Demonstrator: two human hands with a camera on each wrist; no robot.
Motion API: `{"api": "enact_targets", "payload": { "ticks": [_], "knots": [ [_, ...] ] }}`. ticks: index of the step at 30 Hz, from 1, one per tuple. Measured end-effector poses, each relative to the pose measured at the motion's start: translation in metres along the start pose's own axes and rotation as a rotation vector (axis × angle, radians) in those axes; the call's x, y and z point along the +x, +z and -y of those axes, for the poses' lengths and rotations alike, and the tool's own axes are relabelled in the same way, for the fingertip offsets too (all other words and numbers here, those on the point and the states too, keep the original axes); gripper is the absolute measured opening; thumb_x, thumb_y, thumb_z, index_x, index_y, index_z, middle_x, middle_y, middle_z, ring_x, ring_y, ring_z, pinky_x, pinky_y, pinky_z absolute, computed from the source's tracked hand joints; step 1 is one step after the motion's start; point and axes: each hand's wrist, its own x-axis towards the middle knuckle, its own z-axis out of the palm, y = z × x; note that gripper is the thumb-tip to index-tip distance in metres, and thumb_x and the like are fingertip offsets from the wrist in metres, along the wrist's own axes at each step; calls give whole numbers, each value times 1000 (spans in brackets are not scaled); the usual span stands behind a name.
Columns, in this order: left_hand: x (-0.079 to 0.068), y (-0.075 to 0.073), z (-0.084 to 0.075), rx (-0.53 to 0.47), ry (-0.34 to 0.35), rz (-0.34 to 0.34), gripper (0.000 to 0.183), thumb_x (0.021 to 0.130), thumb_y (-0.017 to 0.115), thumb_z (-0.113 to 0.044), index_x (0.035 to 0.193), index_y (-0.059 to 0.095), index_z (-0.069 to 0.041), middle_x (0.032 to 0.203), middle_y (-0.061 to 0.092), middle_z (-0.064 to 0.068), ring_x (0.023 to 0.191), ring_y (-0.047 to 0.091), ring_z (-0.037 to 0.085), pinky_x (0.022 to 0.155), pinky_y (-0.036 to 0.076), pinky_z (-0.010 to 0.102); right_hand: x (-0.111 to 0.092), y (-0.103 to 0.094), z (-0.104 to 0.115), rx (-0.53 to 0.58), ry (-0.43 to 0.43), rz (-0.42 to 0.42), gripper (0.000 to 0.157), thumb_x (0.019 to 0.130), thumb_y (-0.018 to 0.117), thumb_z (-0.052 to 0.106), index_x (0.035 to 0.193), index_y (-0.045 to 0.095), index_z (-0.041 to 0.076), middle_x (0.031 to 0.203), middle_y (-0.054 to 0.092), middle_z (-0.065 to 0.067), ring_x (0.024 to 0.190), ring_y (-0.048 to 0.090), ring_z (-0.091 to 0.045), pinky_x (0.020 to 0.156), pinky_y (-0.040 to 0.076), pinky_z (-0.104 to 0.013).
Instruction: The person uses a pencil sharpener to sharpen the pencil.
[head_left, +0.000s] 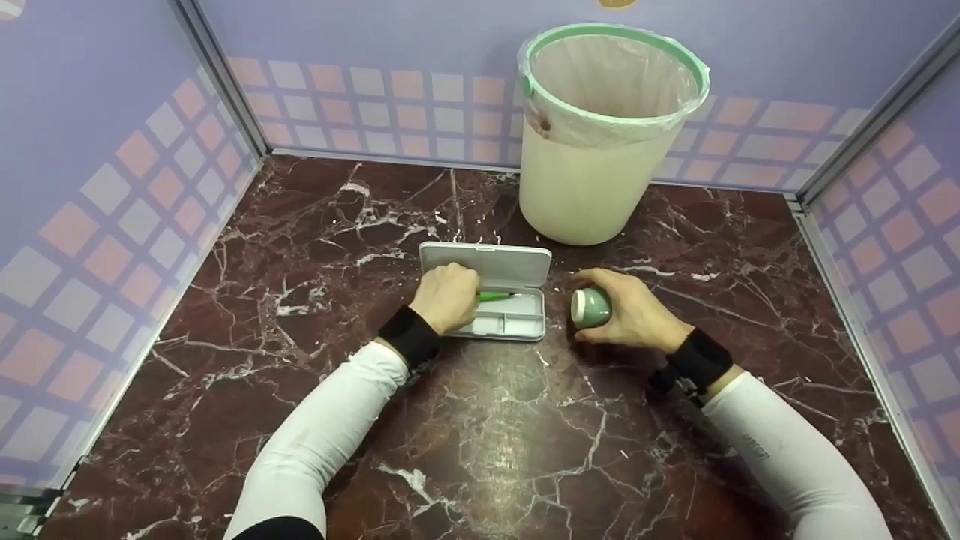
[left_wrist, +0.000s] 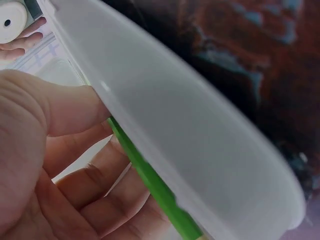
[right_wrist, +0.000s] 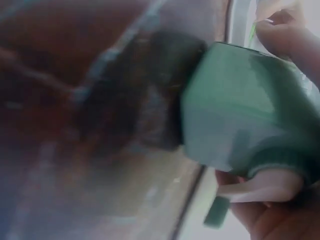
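Observation:
My left hand (head_left: 448,296) is over the left part of an open white pencil case (head_left: 525,325), its thumb and fingers pinching a green pencil (left_wrist: 150,180). In the head view the front of the pencil (head_left: 495,295) sticks out to the right of the hand, across the case's long compartment. The raised lid (head_left: 517,264) stands behind the hand. To the right of the case, my right hand (head_left: 634,311) grips a green crank pencil sharpener (head_left: 595,307) with its round white face towards the case. Its pale crank (right_wrist: 270,187) shows in the right wrist view.
A tall cream bin (head_left: 585,180) with a green rim and plastic liner stands behind the case, slightly right. Patterned panels (head_left: 367,112) border the dark red marbled table (head_left: 337,225) at the back and both sides. Small white specks lie scattered on it.

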Motion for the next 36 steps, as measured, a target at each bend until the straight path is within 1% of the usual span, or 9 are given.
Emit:
{"api": "enact_targets", "payload": {
  "ticks": [3,5,10,13,16,18,24,29,36],
  "knots": [
    [-1,0,0,9,0,10,14,87,66,-1,76,75,-4,91,82,23,84,81,49,71,66,63,-5,3,-7,63,53,-20,90,69,105,18,149,65,5,141,77,-16,120,77,-33,103,63,-49],
    [-2,0,-1,17,-5,19,13,86,66,-1,77,75,-4,92,82,23,85,81,49,71,66,63,-8,5,-9,106,87,-31,90,69,105,16,149,65,7,139,78,-14,117,77,-30,100,63,-43],
    [-3,-2,-3,15,-31,52,15,89,66,-1,77,76,-3,95,83,25,89,82,49,74,67,64,-12,7,-14,245,121,-32,86,69,103,6,145,64,5,138,76,-14,119,72,-26,100,57,-27],
    [-3,-4,-3,0,-34,63,19,90,65,0,75,76,-5,95,83,24,90,82,48,75,67,63,-13,6,-17,288,132,-16,81,69,102,1,140,63,4,136,75,-14,119,69,-23,100,54,-24],
    [-3,-5,-2,-17,-27,58,22,90,64,1,73,75,-6,94,84,23,89,82,47,75,67,62,-14,4,-18,262,129,-3,76,69,101,3,136,65,7,131,77,-11,116,70,-21,100,54,-26],
    [-4,-5,-2,-24,-18,50,22,89,64,1,71,74,-7,92,83,22,88,82,47,75,67,62,-14,3,-19,242,127,-2,75,71,103,7,137,68,9,130,79,-10,113,71,-21,98,55,-27],
    [-9,-5,-5,-26,-6,24,18,92,69,-9,76,76,-4,93,82,24,87,81,50,73,66,65,-18,4,-21,248,162,-30,80,73,107,19,145,73,11,129,82,-12,105,71,-19,90,57,-25],
    [-12,-6,-7,-14,-11,-8,18,92,74,-16,78,75,-4,93,81,22,87,81,50,72,66,63,-18,5,-21,227,152,-35,79,75,106,21,145,71,9,126,81,-15,102,71,-21,88,58,-27],
    [-13,-7,-6,-20,11,-17,15,94,72,-12,81,75,-5,94,80,20,89,80,48,72,66,63,-18,1,-18,210,142,-29,79,75,106,21,145,71,8,126,81,-14,101,73,-22,86,58,-27]
  ]
}}
